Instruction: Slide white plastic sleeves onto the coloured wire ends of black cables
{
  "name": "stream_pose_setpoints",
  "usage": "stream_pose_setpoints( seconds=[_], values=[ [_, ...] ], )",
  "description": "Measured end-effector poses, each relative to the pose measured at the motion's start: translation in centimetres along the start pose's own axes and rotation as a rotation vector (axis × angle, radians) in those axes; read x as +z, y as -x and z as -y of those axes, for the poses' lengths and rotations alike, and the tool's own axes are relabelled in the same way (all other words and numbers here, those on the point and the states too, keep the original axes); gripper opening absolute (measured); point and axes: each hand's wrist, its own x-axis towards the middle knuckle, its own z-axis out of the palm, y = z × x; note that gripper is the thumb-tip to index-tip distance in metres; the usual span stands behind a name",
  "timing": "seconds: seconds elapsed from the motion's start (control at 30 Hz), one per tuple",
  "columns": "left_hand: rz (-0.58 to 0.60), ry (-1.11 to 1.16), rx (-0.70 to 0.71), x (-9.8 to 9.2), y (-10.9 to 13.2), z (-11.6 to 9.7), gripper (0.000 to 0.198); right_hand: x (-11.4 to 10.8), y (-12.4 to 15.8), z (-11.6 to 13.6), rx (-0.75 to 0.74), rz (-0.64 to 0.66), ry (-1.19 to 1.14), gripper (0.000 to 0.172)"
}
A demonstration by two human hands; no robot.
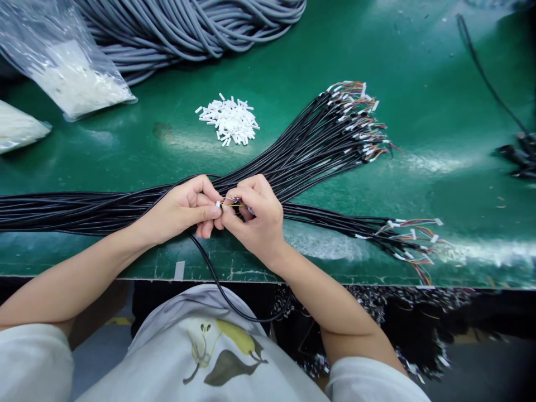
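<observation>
My left hand (190, 204) is closed in a pinch on a small white connector (218, 204) with thin wires at it. Close against it, my right hand (256, 215) pinches the thin coloured wires (231, 204), a yellow one among them; its fingertips partly hide them. Both hands are over a long bundle of black cables (84, 209) lying across the bench. To the right the bundle splits into a larger fan (288, 142) and a smaller group (335, 223), both ending in coloured wires with white pieces. A black cable (215, 279) loops below the hands over the bench edge.
Behind the hands lies a pile of small white tubes (232, 120) on the green bench (419, 56). Coiled grey cable (188, 28) is at the back left, beside clear bags of white parts (79, 78). Black cable pieces (521, 153) lie far right. More cable ends (377, 307) hang below the edge.
</observation>
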Motion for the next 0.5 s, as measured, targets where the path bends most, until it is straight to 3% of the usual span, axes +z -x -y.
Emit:
stream_pose_setpoints(
  seconds=[0.17, 0.3, 0.5],
  values=[
    [-0.084, 0.043, 0.029, 0.2, -0.1, -0.3, 0.031, -0.4, -0.6, 0.0, 0.203, 0.110, -0.229, 0.004],
    [-0.176, 0.045, 0.023, 0.4, -0.1, -0.4, 0.026, -0.7, -1.1, -0.1, 0.419, 0.195, -0.472, 0.014],
    [-0.197, 0.003, 0.029, 0.5, -0.1, -0.4, 0.024, -1.0, -1.2, -0.1, 0.476, 0.186, -0.573, 0.015]
  ],
)
